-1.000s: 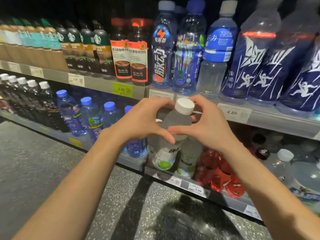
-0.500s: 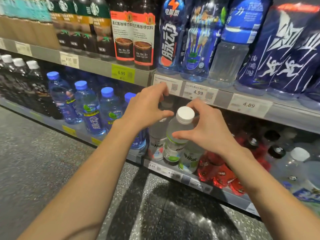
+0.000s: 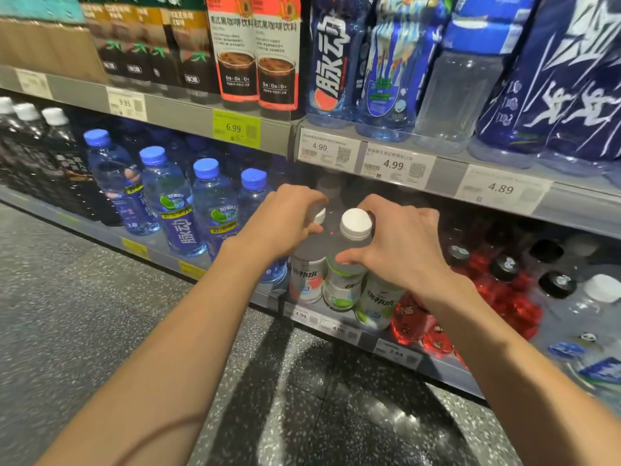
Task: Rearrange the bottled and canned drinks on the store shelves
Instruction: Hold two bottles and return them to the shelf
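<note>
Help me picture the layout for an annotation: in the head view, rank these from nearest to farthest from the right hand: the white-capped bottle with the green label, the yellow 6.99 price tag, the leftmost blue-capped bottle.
From the right hand:
1. White-capped bottle with the green label: in its grip, lower shelf.
2. Yellow 6.99 price tag: up-left, upper shelf edge.
3. Leftmost blue-capped bottle: far left, lower shelf.

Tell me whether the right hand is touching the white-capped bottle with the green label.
Touching. The head view shows the right hand with thumb and fingers curled around the neck of the white-capped bottle.
</note>
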The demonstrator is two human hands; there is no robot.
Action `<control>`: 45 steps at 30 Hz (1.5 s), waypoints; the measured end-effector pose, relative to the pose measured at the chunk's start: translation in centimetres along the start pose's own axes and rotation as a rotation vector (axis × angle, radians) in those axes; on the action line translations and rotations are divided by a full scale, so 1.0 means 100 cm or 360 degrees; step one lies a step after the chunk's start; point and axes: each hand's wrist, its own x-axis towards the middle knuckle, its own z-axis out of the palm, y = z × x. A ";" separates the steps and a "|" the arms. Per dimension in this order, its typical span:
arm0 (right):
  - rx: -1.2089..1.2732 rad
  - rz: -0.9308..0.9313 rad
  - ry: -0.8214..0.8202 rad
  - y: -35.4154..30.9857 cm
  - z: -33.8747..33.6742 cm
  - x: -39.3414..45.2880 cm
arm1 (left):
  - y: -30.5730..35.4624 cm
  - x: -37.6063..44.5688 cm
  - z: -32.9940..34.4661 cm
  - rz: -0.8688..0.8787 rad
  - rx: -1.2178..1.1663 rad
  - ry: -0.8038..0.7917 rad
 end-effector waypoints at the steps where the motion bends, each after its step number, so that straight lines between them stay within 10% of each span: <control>1: -0.0018 0.0004 -0.0010 0.002 0.004 0.000 | -0.001 0.000 -0.001 0.0001 -0.0018 -0.0009; 45: 0.0194 0.0024 -0.0200 0.007 -0.018 0.008 | 0.034 -0.002 -0.014 0.0358 -0.0146 -0.0045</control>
